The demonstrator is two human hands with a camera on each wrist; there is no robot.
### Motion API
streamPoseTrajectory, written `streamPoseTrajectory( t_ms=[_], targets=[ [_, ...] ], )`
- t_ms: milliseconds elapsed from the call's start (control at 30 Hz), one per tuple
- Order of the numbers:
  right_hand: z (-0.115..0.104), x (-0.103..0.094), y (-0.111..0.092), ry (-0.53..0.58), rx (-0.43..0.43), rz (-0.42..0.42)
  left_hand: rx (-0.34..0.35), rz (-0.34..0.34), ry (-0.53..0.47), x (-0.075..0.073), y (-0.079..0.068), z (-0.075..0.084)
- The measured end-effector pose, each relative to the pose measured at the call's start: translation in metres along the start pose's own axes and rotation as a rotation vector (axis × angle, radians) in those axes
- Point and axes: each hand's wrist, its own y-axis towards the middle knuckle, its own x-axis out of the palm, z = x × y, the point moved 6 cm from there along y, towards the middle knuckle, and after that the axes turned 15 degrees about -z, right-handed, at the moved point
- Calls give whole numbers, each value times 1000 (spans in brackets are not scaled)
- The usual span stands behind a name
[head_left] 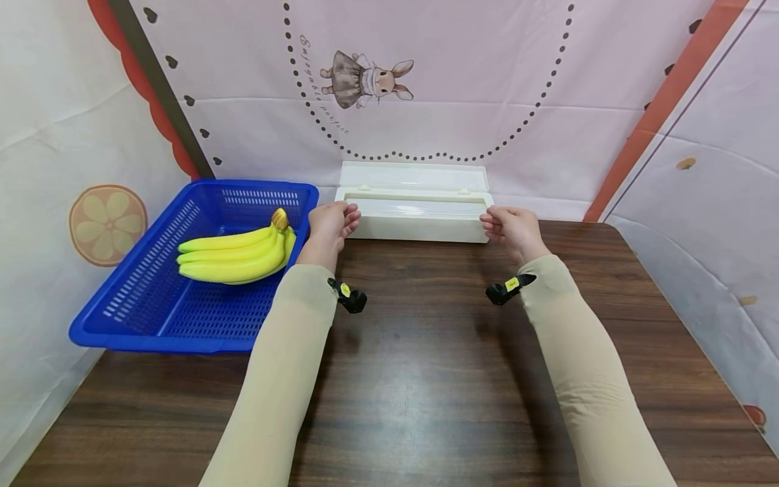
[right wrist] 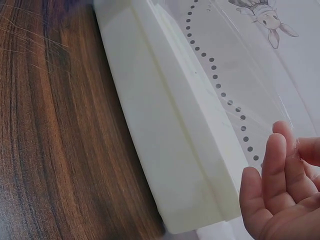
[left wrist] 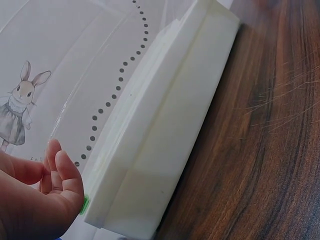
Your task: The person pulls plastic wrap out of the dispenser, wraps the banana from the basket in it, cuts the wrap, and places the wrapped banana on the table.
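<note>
A long white cling film dispenser box (head_left: 420, 228) stands at the back of the table, its clear-looking lid (head_left: 414, 177) raised against the backdrop. My left hand (head_left: 328, 228) is at the box's left end, and thumb and forefinger pinch a corner of transparent cling film (left wrist: 75, 95). Beyond the right end, my right hand (head_left: 514, 228) pinches the other corner between thumb and fingers. In both wrist views the film's thin edge runs away from the fingertips, spread above the box. The remaining fingers are loosely bent.
A blue plastic basket (head_left: 130, 287) sits on the left, holding a bunch of yellow bananas (head_left: 234, 256). The dark wooden table (head_left: 414, 379) extends in front of the box. A printed cloth backdrop (head_left: 505, 61) rises behind and on both sides.
</note>
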Motion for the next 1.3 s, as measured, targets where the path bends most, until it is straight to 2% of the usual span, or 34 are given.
streamPoseTrajectory(
  t_ms=[433, 700, 1300],
  targets=[
    [-1, 0, -1, -1, -17, 2, 13, -13, 10, 2, -3, 2],
    [-1, 1, -2, 50, -35, -11, 10, -13, 10, 2, -4, 3],
    [-5, 1, -4, 27, -45, 0, 22, -9, 3, 3, -9, 5]
  ],
)
